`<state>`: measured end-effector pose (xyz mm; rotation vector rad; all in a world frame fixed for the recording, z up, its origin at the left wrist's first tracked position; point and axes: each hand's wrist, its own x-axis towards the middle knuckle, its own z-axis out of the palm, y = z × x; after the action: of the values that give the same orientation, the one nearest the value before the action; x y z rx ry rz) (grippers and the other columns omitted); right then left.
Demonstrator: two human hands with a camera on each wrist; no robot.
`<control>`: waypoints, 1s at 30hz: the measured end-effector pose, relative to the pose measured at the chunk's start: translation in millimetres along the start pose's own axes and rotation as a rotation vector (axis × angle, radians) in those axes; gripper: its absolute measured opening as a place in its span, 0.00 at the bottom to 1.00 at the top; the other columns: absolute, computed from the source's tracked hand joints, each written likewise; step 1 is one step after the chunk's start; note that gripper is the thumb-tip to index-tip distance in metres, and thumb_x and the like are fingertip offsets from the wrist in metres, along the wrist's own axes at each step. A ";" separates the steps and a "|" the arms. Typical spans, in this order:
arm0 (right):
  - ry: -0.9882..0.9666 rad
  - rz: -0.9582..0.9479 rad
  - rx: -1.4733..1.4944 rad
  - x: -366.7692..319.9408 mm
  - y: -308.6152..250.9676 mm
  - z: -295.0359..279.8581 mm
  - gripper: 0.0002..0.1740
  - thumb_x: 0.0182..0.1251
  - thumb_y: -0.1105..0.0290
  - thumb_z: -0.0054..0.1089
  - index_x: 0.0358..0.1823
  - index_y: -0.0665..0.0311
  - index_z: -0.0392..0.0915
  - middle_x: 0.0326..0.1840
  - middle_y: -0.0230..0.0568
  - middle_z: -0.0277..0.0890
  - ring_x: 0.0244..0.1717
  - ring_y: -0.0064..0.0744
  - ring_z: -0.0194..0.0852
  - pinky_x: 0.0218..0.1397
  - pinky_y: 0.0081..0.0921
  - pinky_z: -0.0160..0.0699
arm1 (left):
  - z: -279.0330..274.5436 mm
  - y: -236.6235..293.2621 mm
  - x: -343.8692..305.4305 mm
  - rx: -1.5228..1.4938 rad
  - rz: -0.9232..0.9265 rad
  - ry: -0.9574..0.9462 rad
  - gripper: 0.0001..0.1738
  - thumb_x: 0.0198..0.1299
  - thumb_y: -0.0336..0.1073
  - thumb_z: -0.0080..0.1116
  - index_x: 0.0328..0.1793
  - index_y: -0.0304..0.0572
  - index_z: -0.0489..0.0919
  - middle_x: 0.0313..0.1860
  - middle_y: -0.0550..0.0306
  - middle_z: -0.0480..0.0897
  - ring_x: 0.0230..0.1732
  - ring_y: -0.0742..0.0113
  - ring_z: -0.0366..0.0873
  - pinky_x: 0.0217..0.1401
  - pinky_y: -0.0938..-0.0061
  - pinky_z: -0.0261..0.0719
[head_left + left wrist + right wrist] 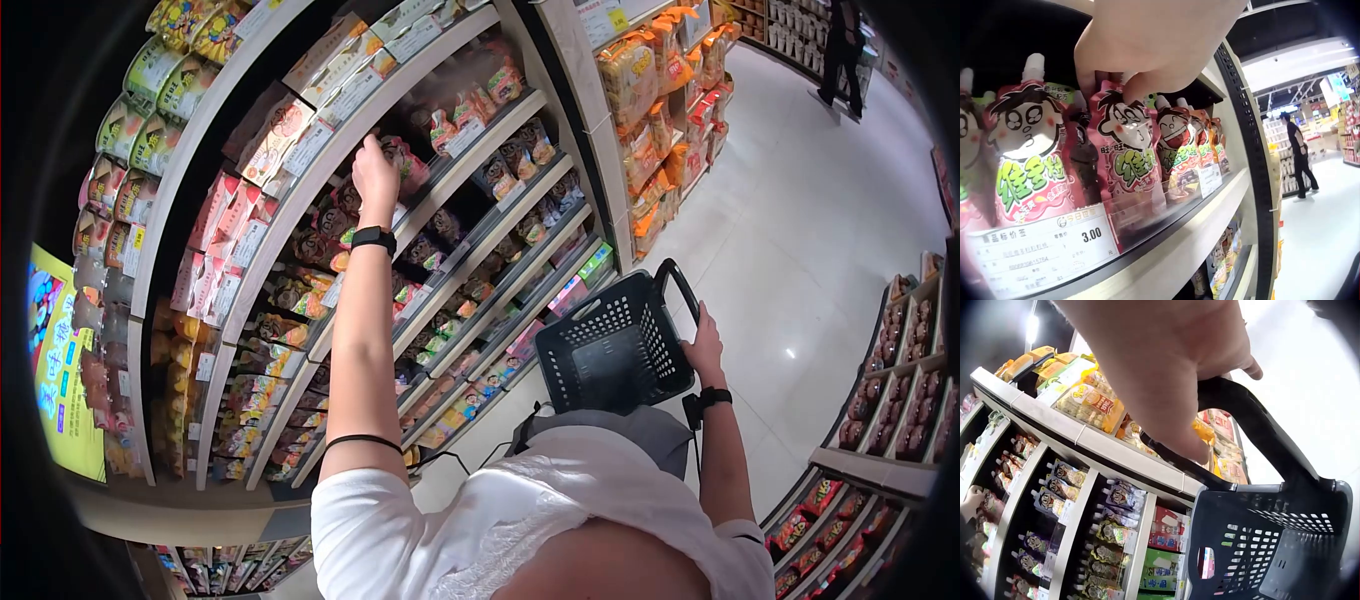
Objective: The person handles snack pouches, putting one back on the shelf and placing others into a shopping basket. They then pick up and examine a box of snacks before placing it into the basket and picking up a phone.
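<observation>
At nine o'clock in the head view, a yellow poster (60, 370) hangs beside the curved snack shelves (250, 250). The left hand (376, 172) is raised toward eleven o'clock, with the arm stretched up to an upper row and a black wrist strap (373, 238) just below it.

The left wrist view shows the thumb and fingers curled, pinching the top of a red spouted pouch (1129, 156) printed with a cartoon face and green lettering. The pouch stands upright in its row on the shelf. Its spout is hidden under the fingers and its foot is hidden behind the clear front rail. A matching pouch with a white cap (1022, 144) stands at its nine o'clock. At its seven o'clock, a price label (1041, 250) reading 3.00 sits on the shelf lip.

Toward four o'clock in the head view, a black shopping basket (610, 350) hangs tilted above the pale floor. The right hand (705, 345) is wrapped round the basket handle (1254, 437), with the fingers curled over the bar. Far down the aisle at one o'clock stands a person in dark clothes (840, 50).
</observation>
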<state>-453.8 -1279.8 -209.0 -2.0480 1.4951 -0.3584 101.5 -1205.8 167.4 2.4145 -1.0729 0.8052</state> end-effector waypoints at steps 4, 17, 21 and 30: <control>-0.041 0.100 0.092 18.1 19.7 -6.5 0.44 0.60 0.76 0.64 0.78 0.53 0.54 0.61 0.56 0.72 0.59 0.59 0.75 0.59 0.49 0.77 | -7.0 53.6 -24.2 0.076 0.094 0.123 0.30 0.52 0.26 0.62 0.65 0.39 0.72 0.64 0.34 0.74 0.67 0.35 0.69 0.67 0.48 0.70; 0.250 0.090 0.096 49.2 80.8 -25.9 0.26 0.68 0.80 0.51 0.67 0.55 0.65 0.45 0.53 0.77 0.47 0.59 0.78 0.47 0.51 0.77 | 109.6 69.6 46.0 -0.359 -0.434 -0.035 0.34 0.40 0.38 0.79 0.49 0.15 0.78 0.48 0.27 0.83 0.51 0.42 0.84 0.55 0.57 0.81; 0.266 0.082 0.086 55.1 85.1 -27.6 0.26 0.68 0.80 0.52 0.66 0.56 0.66 0.46 0.53 0.77 0.49 0.59 0.77 0.49 0.50 0.77 | 156.4 23.6 63.0 -0.898 -0.553 -0.190 0.20 0.47 0.39 0.77 0.27 0.24 0.85 0.25 0.54 0.84 0.25 0.67 0.78 0.29 0.68 0.72; 0.246 0.124 0.043 57.0 74.4 -32.5 0.26 0.67 0.81 0.52 0.66 0.55 0.67 0.47 0.51 0.77 0.49 0.58 0.78 0.50 0.48 0.77 | 140.0 55.2 52.9 -0.171 -0.493 -0.028 0.44 0.41 0.70 0.74 0.34 0.24 0.87 0.37 0.32 0.87 0.44 0.41 0.88 0.51 0.57 0.82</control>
<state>-509.6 -1358.0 -233.3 -1.9208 1.7340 -0.6058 136.9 -1345.9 99.7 2.3930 -0.4895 0.4905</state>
